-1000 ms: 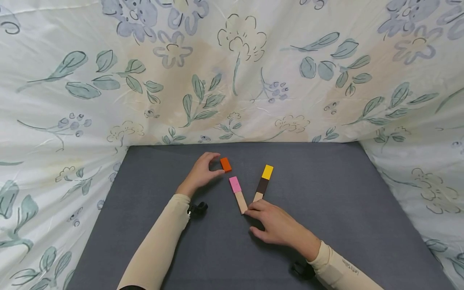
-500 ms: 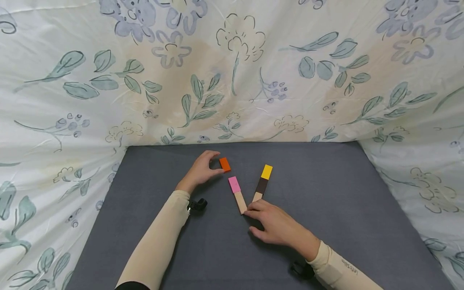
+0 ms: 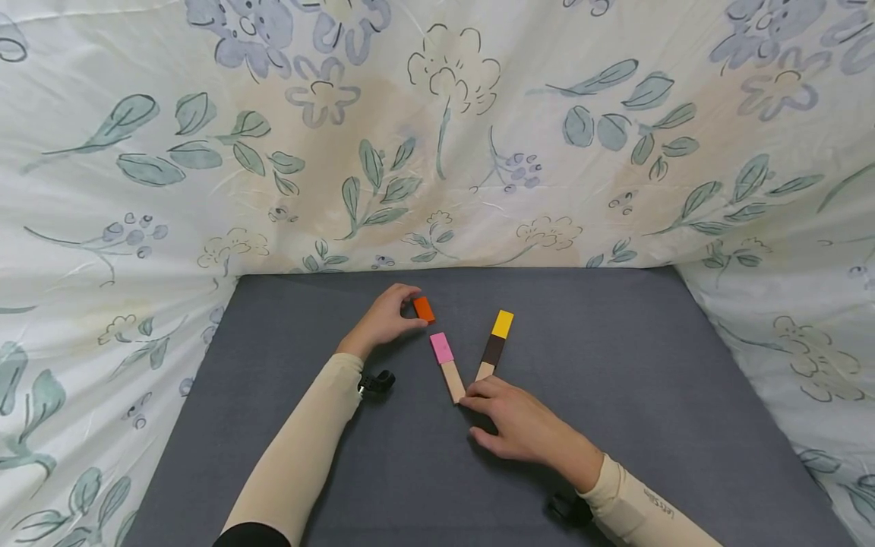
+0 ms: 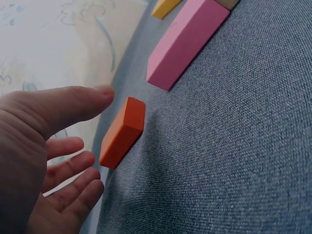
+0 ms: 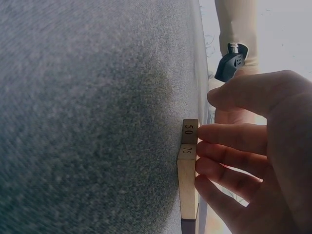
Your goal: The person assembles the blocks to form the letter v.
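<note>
My left hand (image 3: 383,320) reaches around an orange block (image 3: 424,310) lying on the grey cloth. In the left wrist view, the thumb (image 4: 92,100) and curved fingers stand a little apart from that block. Nearer to me, a pink block (image 3: 442,349) lies end to end with a plain wooden block (image 3: 453,382) marked 50. A second row, slanting the other way, runs from yellow block (image 3: 502,324) through dark brown block (image 3: 494,350) to a wooden block (image 5: 187,187) marked 75. My right hand (image 3: 522,425) has its extended fingertips at the near ends of both wooden blocks, where the rows meet.
Grey cloth (image 3: 615,395) covers the table. Behind it and at both sides hangs a white floral curtain (image 3: 437,152). Each wrist carries a small black camera, such as the left one (image 3: 377,381) beside the sleeve.
My left hand has shifted slightly right, its thumb and fingers now closer around the orange block. The right hand and the two rows of blocks stay where they were.
</note>
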Tool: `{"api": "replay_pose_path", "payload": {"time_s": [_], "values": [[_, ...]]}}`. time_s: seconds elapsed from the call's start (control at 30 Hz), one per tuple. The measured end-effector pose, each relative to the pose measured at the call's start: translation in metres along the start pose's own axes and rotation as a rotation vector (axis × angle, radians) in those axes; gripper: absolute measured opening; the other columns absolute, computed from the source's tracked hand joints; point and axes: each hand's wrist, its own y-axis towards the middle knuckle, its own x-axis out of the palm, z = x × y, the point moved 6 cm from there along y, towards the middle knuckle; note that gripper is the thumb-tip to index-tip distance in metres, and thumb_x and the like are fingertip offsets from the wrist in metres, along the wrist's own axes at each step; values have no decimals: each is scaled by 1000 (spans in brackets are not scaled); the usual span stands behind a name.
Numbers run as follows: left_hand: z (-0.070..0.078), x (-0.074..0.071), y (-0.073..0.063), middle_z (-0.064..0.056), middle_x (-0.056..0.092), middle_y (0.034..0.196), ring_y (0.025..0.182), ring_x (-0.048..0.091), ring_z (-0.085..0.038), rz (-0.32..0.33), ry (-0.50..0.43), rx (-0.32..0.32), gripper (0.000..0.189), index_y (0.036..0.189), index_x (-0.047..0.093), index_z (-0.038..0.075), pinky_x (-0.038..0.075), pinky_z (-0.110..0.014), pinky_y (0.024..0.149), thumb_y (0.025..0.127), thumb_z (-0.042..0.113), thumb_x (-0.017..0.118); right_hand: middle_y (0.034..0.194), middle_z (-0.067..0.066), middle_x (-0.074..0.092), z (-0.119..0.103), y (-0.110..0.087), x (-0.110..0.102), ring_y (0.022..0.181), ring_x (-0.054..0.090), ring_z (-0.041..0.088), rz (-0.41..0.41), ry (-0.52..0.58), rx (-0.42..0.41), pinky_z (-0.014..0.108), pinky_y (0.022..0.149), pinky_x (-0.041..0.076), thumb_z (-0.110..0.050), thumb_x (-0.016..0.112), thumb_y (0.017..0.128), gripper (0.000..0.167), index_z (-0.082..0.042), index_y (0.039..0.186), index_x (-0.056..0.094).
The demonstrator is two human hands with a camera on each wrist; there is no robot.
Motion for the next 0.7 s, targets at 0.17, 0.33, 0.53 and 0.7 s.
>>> {"api": "replay_pose_path", "payload": {"time_s": [0.17, 0.33, 0.53, 0.7], "values": [[-1, 2, 2, -17, 55, 151, 131, 57, -34, -5, -2, -1, 70, 153, 58, 1, 46, -48, 115, 95, 24, 88, 123, -1, 66, 0, 0, 0, 113, 61, 15, 2, 4, -2, 37, 94, 57, -25, 82, 95, 38, -8, 129, 78], [-1, 4, 4, -17, 56, 151, 131, 57, -34, -7, -10, -3, 69, 153, 59, 1, 45, -47, 116, 94, 21, 89, 123, -1, 66, 0, 0, 1, 113, 61, 15, -5, -3, 4, 37, 95, 57, -26, 82, 96, 38, -8, 130, 78], [-2, 7, 5, -17, 57, 150, 130, 57, -33, -10, -1, -13, 67, 152, 59, 2, 45, -47, 116, 94, 20, 89, 123, -1, 66, 1, 0, 1, 113, 61, 15, -10, -5, 13, 37, 95, 57, -26, 82, 96, 38, -8, 130, 78], [-3, 8, 5, -17, 58, 149, 130, 58, -33, -9, -2, -15, 65, 152, 60, 2, 45, -47, 116, 95, 18, 88, 122, -1, 66, 0, 0, 1, 113, 61, 15, -5, -7, 12, 36, 95, 57, -26, 82, 96, 38, -8, 129, 78]]}}
